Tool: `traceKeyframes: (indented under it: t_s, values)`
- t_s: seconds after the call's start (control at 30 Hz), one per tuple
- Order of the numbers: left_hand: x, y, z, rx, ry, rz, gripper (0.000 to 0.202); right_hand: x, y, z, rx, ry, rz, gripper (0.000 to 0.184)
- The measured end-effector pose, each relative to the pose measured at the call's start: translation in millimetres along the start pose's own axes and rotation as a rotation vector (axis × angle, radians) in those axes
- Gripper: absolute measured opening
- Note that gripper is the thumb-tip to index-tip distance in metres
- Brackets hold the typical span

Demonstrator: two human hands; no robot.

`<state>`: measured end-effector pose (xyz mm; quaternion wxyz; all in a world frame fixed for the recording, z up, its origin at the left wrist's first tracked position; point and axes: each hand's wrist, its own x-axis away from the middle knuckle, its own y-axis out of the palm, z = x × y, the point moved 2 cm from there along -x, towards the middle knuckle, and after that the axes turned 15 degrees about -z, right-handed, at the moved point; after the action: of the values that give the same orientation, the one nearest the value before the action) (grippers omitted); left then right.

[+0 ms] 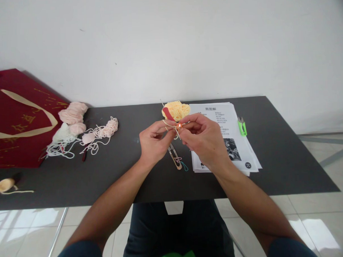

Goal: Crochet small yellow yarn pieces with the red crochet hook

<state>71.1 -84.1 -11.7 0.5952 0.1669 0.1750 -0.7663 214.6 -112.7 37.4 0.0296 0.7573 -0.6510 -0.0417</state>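
Over the table's middle, my left hand (156, 140) is closed, its thumb and fingers pinching a pale yellow yarn strand (169, 124). My right hand (207, 138) meets it fingertip to fingertip, pinching a small orange-and-white piece (179, 125) too small to make out. Just beyond the fingers lies a yellow yarn ball (180, 110). A red-handled tool (168, 113) with a thin metal tip, like a crochet hook, shows against the ball; its lower end is hidden. Beneath the hands are metal thread snips (175, 158) with a teal bead chain (185, 166).
Printed sheets (218, 168) lie partly under my right hand, with green thread snips (242, 126) at their right edge. Pink yarn (73, 112) and a white tangle (59, 145) sit beside a red gift bag (25, 122). A small yellow crocheted piece (6, 185) lies far left.
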Motion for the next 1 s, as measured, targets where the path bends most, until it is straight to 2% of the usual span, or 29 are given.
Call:
traceKeyframes:
  t_s: [0.23, 0.43, 0.73, 1.0]
  values:
    - [-0.1, -0.9, -1.2, 0.021, -0.028, -0.001, 0.023, 0.0, -2.2, 3.6, -0.062, 0.022, -0.041, 0.014]
    - [-0.2, -0.8, 1.2, 0.038, 0.034, -0.01, 0.016, -1.7, -3.0, 4.1, -0.085, -0.002, -0.072, 0.015]
    - [4.3, -1.7, 2.2, -0.091, 0.15, -0.009, 0.02, -0.4, -3.9, 4.4, -0.052, -0.008, -0.057, 0.019]
    - [7.3, -4.1, -0.9, -0.308, 0.162, -0.013, 0.017, 0.5, -5.8, 5.4, -0.014, 0.003, -0.037, 0.023]
